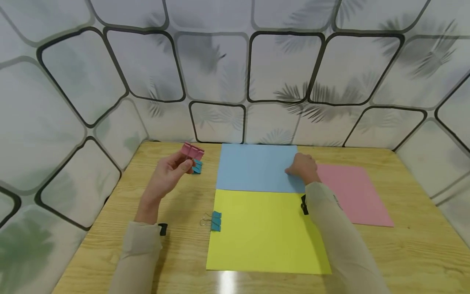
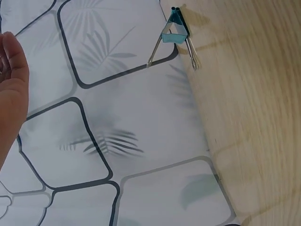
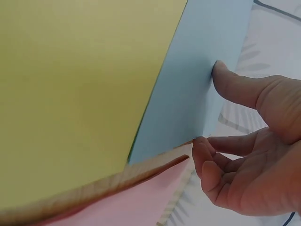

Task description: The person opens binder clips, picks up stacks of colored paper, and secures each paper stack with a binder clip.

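In the head view my left hand (image 1: 167, 175) holds up a pink binder clip (image 1: 192, 151) between thumb and fingers. Just beyond those fingers a teal binder clip (image 1: 197, 166) stands on the table; the left wrist view shows its wire handles spread, but not the pink clip. My right hand (image 1: 304, 166) pinches the right edge of a blue sheet (image 1: 257, 167), thumb (image 3: 230, 84) on its face and fingertips (image 3: 201, 141) at its edge. Nearer me lies a yellow sheet (image 1: 264, 232), meeting the blue one. Another teal binder clip (image 1: 216, 221) grips the yellow sheet's left edge.
A pink sheet (image 1: 356, 196) lies right of the blue and yellow ones, partly behind my right forearm. All rest on a wooden table (image 1: 183, 253). A patterned covering (image 1: 216, 69) rises at the table's back and sides.
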